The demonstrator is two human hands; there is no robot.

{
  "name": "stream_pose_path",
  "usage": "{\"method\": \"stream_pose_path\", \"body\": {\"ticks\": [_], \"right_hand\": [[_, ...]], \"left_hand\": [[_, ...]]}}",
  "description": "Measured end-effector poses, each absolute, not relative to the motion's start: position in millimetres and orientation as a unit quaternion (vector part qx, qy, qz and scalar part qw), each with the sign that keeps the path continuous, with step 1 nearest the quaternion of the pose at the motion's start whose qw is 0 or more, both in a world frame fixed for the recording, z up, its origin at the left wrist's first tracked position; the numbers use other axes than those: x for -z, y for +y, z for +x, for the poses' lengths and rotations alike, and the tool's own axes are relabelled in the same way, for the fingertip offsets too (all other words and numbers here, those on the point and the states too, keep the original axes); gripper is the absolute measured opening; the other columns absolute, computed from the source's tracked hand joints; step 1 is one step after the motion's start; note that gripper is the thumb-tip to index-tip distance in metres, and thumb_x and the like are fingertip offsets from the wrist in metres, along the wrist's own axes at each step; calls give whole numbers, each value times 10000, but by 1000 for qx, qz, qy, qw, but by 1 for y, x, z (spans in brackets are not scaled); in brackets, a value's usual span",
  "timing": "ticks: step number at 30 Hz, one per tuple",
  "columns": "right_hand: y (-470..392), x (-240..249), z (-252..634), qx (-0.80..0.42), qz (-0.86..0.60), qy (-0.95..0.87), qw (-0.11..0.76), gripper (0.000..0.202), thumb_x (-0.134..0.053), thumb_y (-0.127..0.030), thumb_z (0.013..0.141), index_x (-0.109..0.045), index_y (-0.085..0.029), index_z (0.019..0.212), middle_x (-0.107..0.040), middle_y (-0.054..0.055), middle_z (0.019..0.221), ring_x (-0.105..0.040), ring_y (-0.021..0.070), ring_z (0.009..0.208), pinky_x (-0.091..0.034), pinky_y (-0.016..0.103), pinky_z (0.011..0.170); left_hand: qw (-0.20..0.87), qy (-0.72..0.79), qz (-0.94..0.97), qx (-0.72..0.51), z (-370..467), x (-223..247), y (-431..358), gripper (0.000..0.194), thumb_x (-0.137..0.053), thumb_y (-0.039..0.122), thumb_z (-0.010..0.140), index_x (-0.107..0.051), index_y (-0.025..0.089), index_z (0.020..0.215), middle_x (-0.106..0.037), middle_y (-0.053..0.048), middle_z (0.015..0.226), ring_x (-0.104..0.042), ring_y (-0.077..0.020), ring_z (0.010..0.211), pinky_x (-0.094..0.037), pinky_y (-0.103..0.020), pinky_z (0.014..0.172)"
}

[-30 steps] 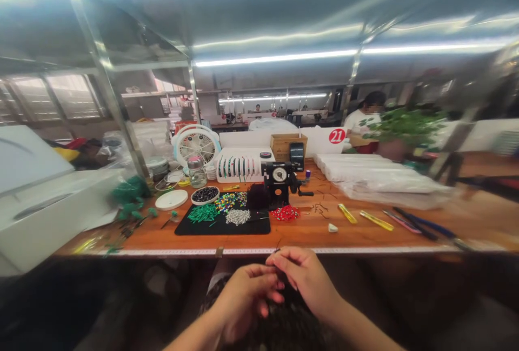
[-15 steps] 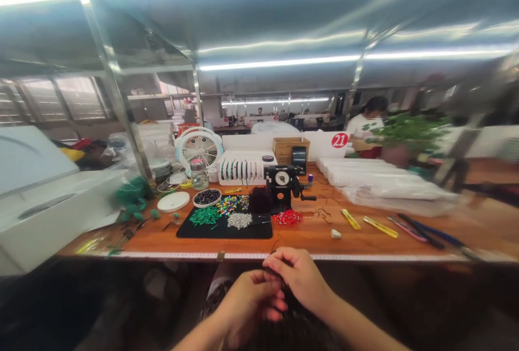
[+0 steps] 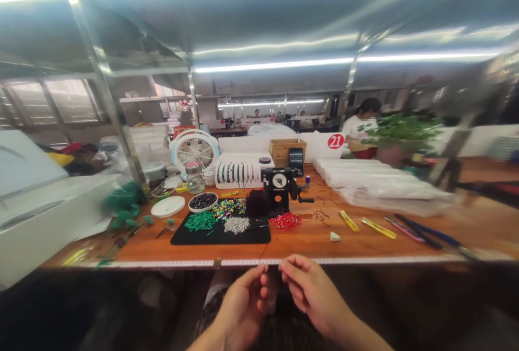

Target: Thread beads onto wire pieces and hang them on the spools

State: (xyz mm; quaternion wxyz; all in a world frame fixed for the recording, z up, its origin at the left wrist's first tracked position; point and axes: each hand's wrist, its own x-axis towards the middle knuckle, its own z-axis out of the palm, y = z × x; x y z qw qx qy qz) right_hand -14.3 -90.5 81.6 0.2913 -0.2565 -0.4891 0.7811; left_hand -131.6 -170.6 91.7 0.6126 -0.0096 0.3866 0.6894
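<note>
My left hand (image 3: 248, 299) is pinched at the table's front edge, with a thin dark thread (image 3: 263, 253) rising from its fingertips. To its right, a small gap away, my right hand (image 3: 306, 286) also pinches, on something too small to make out. Beyond them lies a black mat (image 3: 219, 236) bearing green pieces (image 3: 201, 220), silvery beads (image 3: 237, 225) and multicoloured beads (image 3: 224, 209). A dish of black beads (image 3: 203, 201) sits at the mat's back left. Red beads (image 3: 286, 221) lie at its right, before a black hand-cranked device (image 3: 279, 189).
Yellow cutters (image 3: 378, 228) and blue-handled pliers (image 3: 438, 232) lie at right, near plastic-wrapped white rolls (image 3: 381, 180). A white lid (image 3: 168, 206), a fan (image 3: 195, 151) and a spool rack (image 3: 239, 172) stand left and behind. A person (image 3: 360, 126) sits beyond a plant.
My hands, close together and overlapping before, have moved apart side by side. The thread end now shows above my left fingertips. The view has shifted slightly.
</note>
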Motion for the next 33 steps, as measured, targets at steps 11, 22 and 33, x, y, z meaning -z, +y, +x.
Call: {"method": "stream_pose_path", "body": {"ticks": [11, 22, 33], "right_hand": [[-116, -83, -19, -649, -256, -624, 353, 323, -583, -431, 784, -585, -139, 646, -526, -8, 488, -443, 94, 440, -356, 199, 435], [-122, -76, -20, -597, -234, -658, 396, 329, -533, -441, 831, -569, -162, 662, -629, 44, 617, -577, 138, 532, -467, 220, 518], [-124, -78, -23, -625, -236, -627, 400, 326, -566, -440, 808, -561, -164, 634, -623, 37, 589, -568, 136, 514, -456, 214, 493]], "left_hand": [[627, 378, -1, -681, -122, -93, -175, 293, -567, 213, 830, -501, 129, 556, -460, 26, 445, -431, -55, 389, -337, -146, 397], [656, 351, 18, -668, -119, -99, -176, 412, -657, 248, 748, -385, 165, 451, -328, 55, 369, -385, -66, 385, -266, -146, 376], [642, 352, 19, -680, -119, -98, -180, 340, -757, 201, 646, -458, 131, 500, -360, 76, 408, -343, -32, 371, -255, -133, 369]]}}
